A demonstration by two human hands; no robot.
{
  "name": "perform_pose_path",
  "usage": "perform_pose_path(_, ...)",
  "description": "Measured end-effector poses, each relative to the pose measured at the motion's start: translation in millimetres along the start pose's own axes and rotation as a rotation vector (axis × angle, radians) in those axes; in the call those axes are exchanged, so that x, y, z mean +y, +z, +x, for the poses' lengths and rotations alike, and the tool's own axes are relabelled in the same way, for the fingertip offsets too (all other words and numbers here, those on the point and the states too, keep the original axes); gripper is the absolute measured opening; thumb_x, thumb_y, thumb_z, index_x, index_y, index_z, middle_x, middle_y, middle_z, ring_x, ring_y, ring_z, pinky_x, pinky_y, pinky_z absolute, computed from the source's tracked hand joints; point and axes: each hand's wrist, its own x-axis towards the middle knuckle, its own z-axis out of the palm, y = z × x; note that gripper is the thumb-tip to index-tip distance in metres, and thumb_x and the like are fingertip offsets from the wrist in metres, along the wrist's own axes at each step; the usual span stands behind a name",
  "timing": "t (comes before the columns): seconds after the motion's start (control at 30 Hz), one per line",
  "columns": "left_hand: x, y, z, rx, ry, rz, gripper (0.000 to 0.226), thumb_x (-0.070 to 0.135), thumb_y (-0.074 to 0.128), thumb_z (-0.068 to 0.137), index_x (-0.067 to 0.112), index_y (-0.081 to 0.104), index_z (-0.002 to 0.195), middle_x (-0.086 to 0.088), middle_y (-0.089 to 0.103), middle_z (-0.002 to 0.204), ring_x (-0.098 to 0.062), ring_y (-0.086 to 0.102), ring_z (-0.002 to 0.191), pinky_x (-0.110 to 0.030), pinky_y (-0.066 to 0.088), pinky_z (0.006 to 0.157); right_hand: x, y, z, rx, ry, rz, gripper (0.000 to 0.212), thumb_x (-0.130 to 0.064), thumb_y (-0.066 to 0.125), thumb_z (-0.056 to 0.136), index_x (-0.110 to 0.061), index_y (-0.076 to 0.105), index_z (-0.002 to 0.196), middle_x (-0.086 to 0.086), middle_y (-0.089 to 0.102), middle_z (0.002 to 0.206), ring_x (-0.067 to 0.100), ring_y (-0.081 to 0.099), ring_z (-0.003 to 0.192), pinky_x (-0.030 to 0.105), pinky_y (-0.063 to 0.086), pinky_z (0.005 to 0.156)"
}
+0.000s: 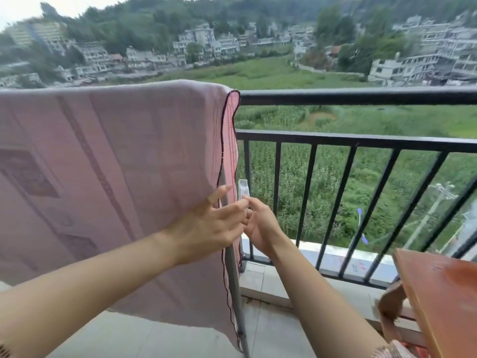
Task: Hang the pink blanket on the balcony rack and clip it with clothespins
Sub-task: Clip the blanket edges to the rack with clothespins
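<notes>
Rack [233, 267] mostly behind blanket [103, 164], seemingly.

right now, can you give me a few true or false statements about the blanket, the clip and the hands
1. The pink blanket is draped over the rack. True.
2. The white clothespin is held upright at the fingertips. True.
3. The clothespin is clamped on the blanket's top edge. False: it is beside the blanket's right edge, in the fingers.
4. The left hand rests on the black railing. False: it is at the blanket's edge.
5. The right hand is empty. False: it pinches the clothespin.
</notes>
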Motion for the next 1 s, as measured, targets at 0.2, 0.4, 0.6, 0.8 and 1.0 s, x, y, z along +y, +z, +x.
perform_pose_path(0.2, -9.7, -8.5, 15.4, 0.091, -0.034, 0.091, 0.034, 0.005, 0.040, 0.083, 0.024, 0.062, 0.067, 0.008, 0.064, 0.075, -0.014, 0.063, 0.102, -0.047, 0.025, 0.104, -12.4, -11.7, -8.4, 0.008, -0.007, -0.011, 0.022, -0.016, 0.050, 0.092, -0.010, 0.048, 0.114, 0.009, 0.054, 0.068, 0.014, 0.062, 0.052, 0.022, 0.052, 0.054)
perform_pose_path(0.4, -9.5, -13.0, 29.2, 0.139, -0.102, 0.079, 0.034, 0.002, 0.041, 0.082, 0.024, 0.061, 0.065, 0.008, 0.063, 0.071, -0.014, 0.066, 0.093, -0.045, 0.029, 0.099, -21.9, -20.0, -20.8, 0.061, 0.037, -0.010, 0.025, -0.014, 0.048, 0.090, 0.003, 0.053, 0.107, 0.013, 0.061, 0.056, 0.019, 0.059, 0.045, 0.022, 0.052, 0.050)
perform_pose_path(0.6, -23.4, -11.4, 22.3, 0.041, -0.091, 0.109, 0.029, 0.006, 0.043, 0.081, 0.024, 0.063, 0.072, 0.006, 0.069, 0.096, -0.015, 0.062, 0.107, -0.046, 0.027, 0.098, -11.2, -14.6, -31.0, 0.056, 0.171, 0.070, 0.008, -0.010, 0.050, 0.088, -0.003, 0.053, 0.086, 0.013, 0.063, 0.052, 0.026, 0.067, 0.052, 0.027, 0.059, 0.055)
perform_pose_path(0.8, -40.6, -14.0, 23.8, -0.084, -0.026, 0.147, 0.032, 0.005, 0.040, 0.081, 0.025, 0.065, 0.080, 0.007, 0.072, 0.091, -0.015, 0.060, 0.114, -0.049, 0.019, 0.104, -3.7, -20.4, -36.0, 0.020, 0.223, 0.227, 0.015, -0.010, 0.053, 0.088, -0.003, 0.048, 0.100, 0.016, 0.063, 0.065, 0.029, 0.070, 0.061, 0.033, 0.060, 0.065)
perform_pose_path(1.0, -42.7, -21.3, 34.3, -0.121, 0.001, 0.148, 0.036, 0.003, 0.033, 0.078, 0.024, 0.062, 0.072, 0.008, 0.057, 0.067, -0.014, 0.062, 0.081, -0.049, 0.024, 0.108, 4.9, -21.4, -40.4, 0.017, 0.241, 0.321, 0.025, -0.013, 0.056, 0.089, -0.003, 0.046, 0.109, 0.016, 0.063, 0.067, 0.026, 0.069, 0.058, 0.032, 0.059, 0.067)
